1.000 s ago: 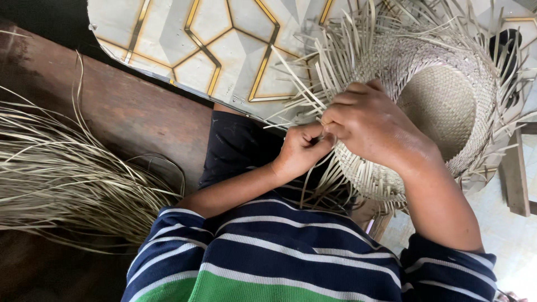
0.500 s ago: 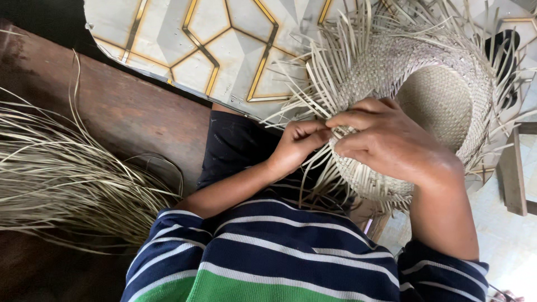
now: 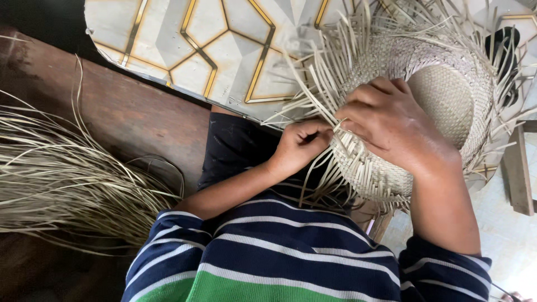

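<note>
We're mid-weave on the straw hat [image 3: 447,100], propped in our lap at upper right. Left hand [image 3: 299,146] fingers pinched narrow on a loose strand at the brim edge; right hand [image 3: 391,126] curled over the brim, pressing it. Next move likely needs tucking that strand under. Straw bundle [image 3: 61,179] well apart, left; room tight.

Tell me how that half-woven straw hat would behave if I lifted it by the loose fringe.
The woven straw hat probably feels light, being thin plaited strips. Its loose strands splay and bend, so likely floppy there. The woven crown looks firmer, holding its shape under the right hand.
</note>
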